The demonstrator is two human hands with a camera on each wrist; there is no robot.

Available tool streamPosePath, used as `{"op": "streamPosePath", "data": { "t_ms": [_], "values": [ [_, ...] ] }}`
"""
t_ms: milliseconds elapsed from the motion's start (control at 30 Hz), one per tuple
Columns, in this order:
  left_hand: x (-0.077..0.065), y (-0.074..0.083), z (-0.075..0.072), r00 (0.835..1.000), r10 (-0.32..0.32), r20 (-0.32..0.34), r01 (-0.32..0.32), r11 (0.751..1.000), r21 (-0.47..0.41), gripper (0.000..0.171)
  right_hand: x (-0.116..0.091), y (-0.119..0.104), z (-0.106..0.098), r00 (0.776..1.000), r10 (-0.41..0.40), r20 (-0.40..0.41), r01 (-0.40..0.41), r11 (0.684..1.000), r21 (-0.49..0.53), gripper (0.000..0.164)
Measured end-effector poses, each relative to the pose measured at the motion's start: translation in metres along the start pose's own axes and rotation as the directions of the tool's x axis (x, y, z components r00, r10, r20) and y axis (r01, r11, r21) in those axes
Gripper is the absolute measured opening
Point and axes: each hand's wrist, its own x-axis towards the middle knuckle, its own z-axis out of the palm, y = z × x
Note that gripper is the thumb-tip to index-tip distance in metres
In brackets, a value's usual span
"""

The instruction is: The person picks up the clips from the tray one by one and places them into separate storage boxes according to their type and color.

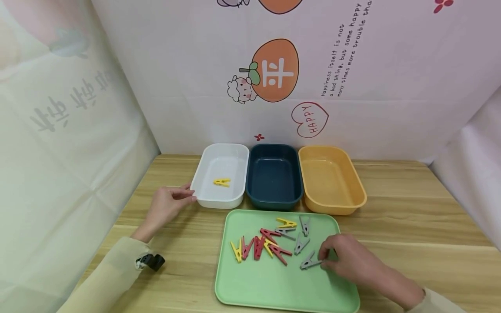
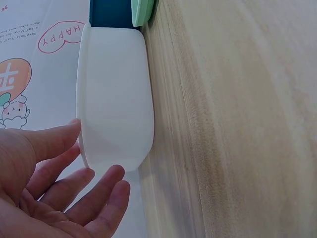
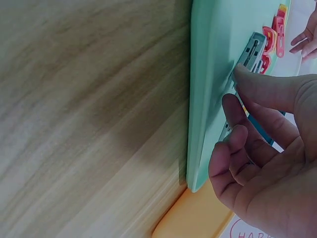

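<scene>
My right hand [image 1: 346, 260] is over the right side of a green tray [image 1: 270, 287], thumb and forefinger pinching one end of a grey clothespin [image 1: 308, 263]. In the right wrist view that clothespin [image 3: 253, 52] extends past the thumb tip. Several grey, red and yellow clothespins lie on the tray, among them a red clothespin [image 1: 247, 248] and a yellow clothespin [image 1: 236, 251] at the left. My left hand [image 1: 169, 208] holds the near left edge of a white bin [image 1: 219, 203], thumb and fingertips at its rim. A single yellow clothespin [image 1: 222, 182] lies inside that bin.
A dark blue bin [image 1: 275, 174] and an orange bin [image 1: 330, 180] stand right of the white one, in a row behind the tray. Beneath them is a wooden table [image 1: 411, 208]. A printed cloth [image 1: 188, 87] hangs behind the bins.
</scene>
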Motion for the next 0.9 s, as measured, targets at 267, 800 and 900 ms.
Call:
{"op": "streamPosePath", "data": {
  "t_ms": [267,800,900],
  "values": [
    [-0.0002,-0.0003,-0.001,1.0,-0.003,-0.001,0.003,1.0,0.001,0.019,-0.0019,-0.005,-0.0002,0.998,0.042,-0.049,-0.044,0.998,-0.05,0.027],
    [0.0002,-0.0003,-0.0012,1.0,-0.003,0.001,0.003,1.0,-0.008,0.019,-0.0024,-0.0046,0.0032,0.999,-0.029,-0.046,0.023,0.991,-0.129,0.031],
    [0.0007,-0.0005,-0.001,1.0,-0.006,0.001,0.006,1.0,-0.013,0.02,-0.0036,-0.0033,0.0023,0.999,-0.007,-0.044,0.001,0.991,-0.131,0.031]
  ]
}}
